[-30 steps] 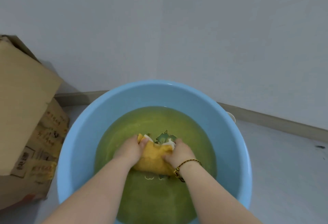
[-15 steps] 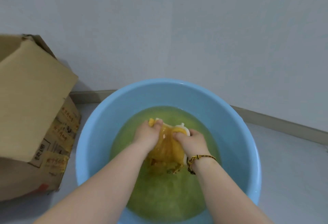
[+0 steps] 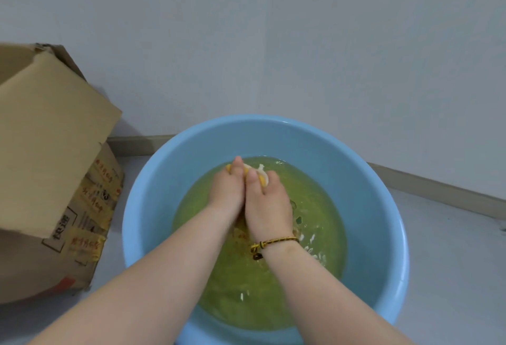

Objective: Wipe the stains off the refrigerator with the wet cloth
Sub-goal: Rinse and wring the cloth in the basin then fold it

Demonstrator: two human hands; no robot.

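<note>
Wet yellow-white cloth (image 3: 262,177) bunched between left hand (image 3: 228,191), right hand (image 3: 267,205).

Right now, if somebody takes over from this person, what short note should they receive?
Left hand and right hand: each grip is closed on the yellow cloth, pressed together over the greenish water in the blue basin.
Done: cloth is wet.
Left: wring it, carry it to the refrigerator (not in view), wipe the stains.
Cardboard box stands left of the basin.
</note>
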